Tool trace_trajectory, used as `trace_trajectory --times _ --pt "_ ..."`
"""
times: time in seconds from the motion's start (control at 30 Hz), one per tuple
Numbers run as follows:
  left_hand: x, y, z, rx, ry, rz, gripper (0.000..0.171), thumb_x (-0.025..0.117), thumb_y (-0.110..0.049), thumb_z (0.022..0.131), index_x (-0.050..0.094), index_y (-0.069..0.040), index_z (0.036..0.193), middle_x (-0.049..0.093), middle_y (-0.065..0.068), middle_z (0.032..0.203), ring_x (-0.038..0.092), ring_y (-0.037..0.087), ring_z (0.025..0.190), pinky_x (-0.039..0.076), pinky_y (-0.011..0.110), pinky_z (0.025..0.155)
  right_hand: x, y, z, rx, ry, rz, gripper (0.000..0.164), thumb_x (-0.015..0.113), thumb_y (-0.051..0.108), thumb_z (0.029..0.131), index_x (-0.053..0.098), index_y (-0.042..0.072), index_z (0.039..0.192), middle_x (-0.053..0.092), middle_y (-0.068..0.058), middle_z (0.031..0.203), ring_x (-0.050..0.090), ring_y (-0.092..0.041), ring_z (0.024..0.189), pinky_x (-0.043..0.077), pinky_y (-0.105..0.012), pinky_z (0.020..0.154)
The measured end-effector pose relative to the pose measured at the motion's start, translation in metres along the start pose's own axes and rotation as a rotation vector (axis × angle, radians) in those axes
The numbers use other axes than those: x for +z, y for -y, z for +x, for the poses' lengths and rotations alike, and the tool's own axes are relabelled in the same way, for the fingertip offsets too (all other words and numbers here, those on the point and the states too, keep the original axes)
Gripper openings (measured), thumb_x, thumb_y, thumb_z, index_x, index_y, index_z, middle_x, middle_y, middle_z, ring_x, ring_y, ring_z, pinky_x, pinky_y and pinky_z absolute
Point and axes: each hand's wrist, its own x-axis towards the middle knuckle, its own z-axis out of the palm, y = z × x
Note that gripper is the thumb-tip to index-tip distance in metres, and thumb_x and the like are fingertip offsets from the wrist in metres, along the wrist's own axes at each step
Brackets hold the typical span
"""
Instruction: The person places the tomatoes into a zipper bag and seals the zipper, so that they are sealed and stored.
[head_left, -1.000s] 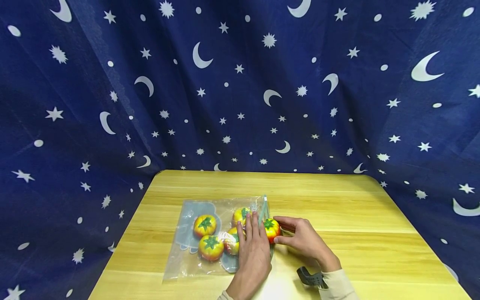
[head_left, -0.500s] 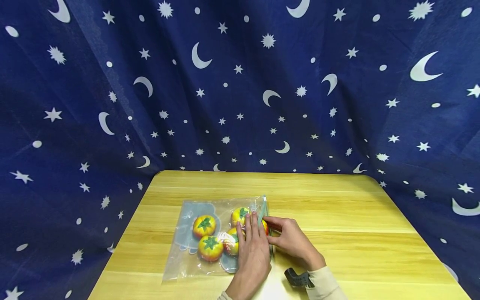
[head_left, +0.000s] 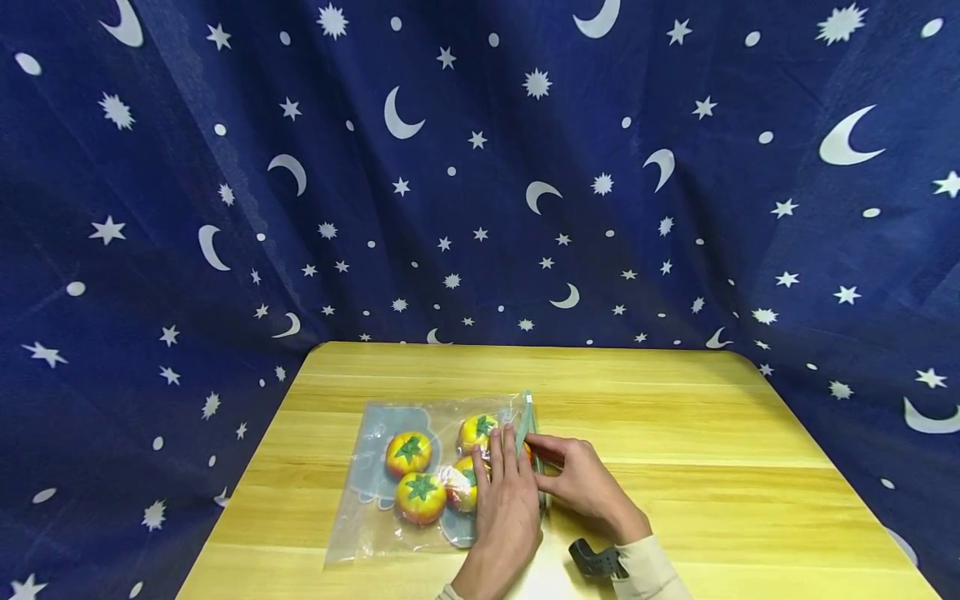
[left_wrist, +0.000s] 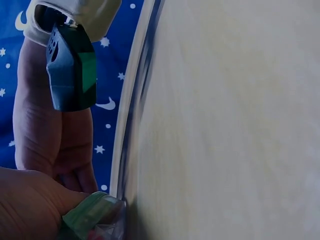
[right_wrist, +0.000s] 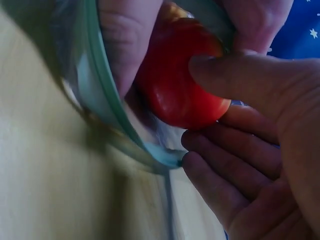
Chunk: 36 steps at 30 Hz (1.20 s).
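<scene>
A clear zip bag [head_left: 345, 542] with a pale green closing strip lies on the table, several yellow-orange toy tomatoes [head_left: 408, 454] inside it. Straight fingers of my left hand [head_left: 506, 512] lie on its upper film, while in the right wrist view my left thumb [right_wrist: 125, 40] sits within the mouth, so the upper lip is between them. A red toy tomato [right_wrist: 175, 95] is at that mouth, gripped by my right hand [head_left: 592, 483] between thumb and fingers; in the head view the strip and my hands hide most of it.
The wooden table [head_left: 712, 467] extends beyond the bag on every side. A dark blue curtain [head_left: 480, 208] with moons and stars hangs behind it and at both sides. A black camera mount [head_left: 596, 558] sits at my right wrist.
My right hand has moved left with the red toy tomato, from beside the bag into its mouth. The left hand has stayed in place.
</scene>
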Motion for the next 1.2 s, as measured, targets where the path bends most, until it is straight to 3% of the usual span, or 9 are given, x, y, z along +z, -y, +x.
trace_trajectory --times 0.2,0.4,0.57,0.67,0.77,0.87,0.97,1.1,1.2 --pt "0.001 -0.001 0.001 -0.016 0.022 0.001 0.085 0.093 -0.014 0.077 0.057 0.002 0.153 0.039 0.025 0.174 0.037 0.043 0.163 0.036 0.069 0.125 0.005 0.001 0.004 -0.001 0.007 0.022 0.054 0.083 0.009 0.096 0.065 -0.010 0.142 0.071 -0.029 0.140 0.072 -0.042 0.129 0.059 -0.043 0.107" --pt "0.000 -0.002 -0.001 -0.023 -0.004 0.002 0.095 0.098 -0.015 0.069 0.056 0.002 0.153 0.040 0.025 0.173 0.038 0.043 0.162 0.035 0.068 0.126 0.013 0.002 0.011 -0.013 0.026 0.048 0.044 0.080 0.006 0.097 0.070 -0.005 0.139 0.075 -0.023 0.136 0.074 -0.039 0.126 0.061 -0.040 0.104" --pt "-0.001 -0.003 -0.003 -0.029 -0.011 0.004 0.100 0.098 -0.016 0.070 0.052 0.005 0.155 0.039 0.027 0.173 0.040 0.043 0.161 0.036 0.068 0.125 0.024 -0.002 0.016 -0.030 -0.005 0.064 0.028 0.081 0.004 0.096 0.079 0.005 0.124 0.082 -0.013 0.122 0.079 -0.020 0.111 0.065 -0.031 0.094" --pt "-0.001 -0.004 -0.003 -0.029 -0.008 0.003 0.101 0.098 -0.016 0.071 0.050 0.005 0.157 0.037 0.027 0.174 0.041 0.044 0.160 0.035 0.068 0.126 0.031 -0.004 0.020 -0.029 -0.036 0.023 0.017 0.080 0.003 0.095 0.080 0.007 0.112 0.083 -0.006 0.106 0.073 -0.004 0.094 0.063 -0.024 0.083" --pt "-0.002 -0.004 -0.002 -0.029 -0.016 0.003 0.099 0.099 -0.018 0.071 0.052 0.004 0.156 0.037 0.027 0.174 0.041 0.043 0.160 0.035 0.068 0.126 0.034 -0.005 0.021 -0.021 -0.053 -0.020 0.013 0.079 0.003 0.096 0.080 0.009 0.107 0.082 -0.002 0.100 0.065 0.001 0.087 0.059 -0.024 0.079" --pt "-0.002 -0.005 -0.001 -0.029 -0.020 -0.003 0.097 0.098 -0.017 0.072 0.053 0.003 0.155 0.038 0.027 0.173 0.042 0.043 0.160 0.035 0.068 0.126 0.032 -0.004 0.019 -0.017 -0.052 -0.052 0.013 0.078 0.003 0.096 0.080 0.011 0.106 0.082 -0.001 0.101 0.068 -0.002 0.089 0.061 -0.025 0.082" --pt "-0.002 -0.005 -0.001 -0.027 -0.009 -0.011 0.096 0.096 -0.019 0.075 0.052 0.003 0.157 0.038 0.026 0.173 0.040 0.043 0.161 0.035 0.068 0.126 0.026 -0.001 0.014 -0.008 -0.042 -0.085 0.022 0.081 0.004 0.095 0.081 0.012 0.115 0.083 -0.002 0.112 0.075 -0.010 0.102 0.063 -0.030 0.091" --pt "-0.004 -0.004 0.000 -0.032 0.015 -0.018 0.098 0.095 -0.034 0.079 0.052 0.000 0.159 0.037 0.025 0.175 0.037 0.044 0.162 0.034 0.068 0.126 0.014 0.005 0.002 0.016 -0.038 -0.109 0.043 0.083 0.009 0.096 0.075 0.006 0.137 0.079 -0.010 0.132 0.077 -0.027 0.122 0.062 -0.040 0.104" --pt "-0.008 -0.003 -0.001 -0.038 0.024 -0.059 0.103 0.095 -0.046 0.080 0.049 -0.003 0.162 0.034 0.025 0.176 0.034 0.048 0.163 0.033 0.070 0.126 0.005 0.011 -0.011 0.044 -0.060 -0.137 0.048 0.082 0.013 0.098 0.070 0.003 0.143 0.075 -0.014 0.140 0.075 -0.033 0.126 0.060 -0.046 0.107"
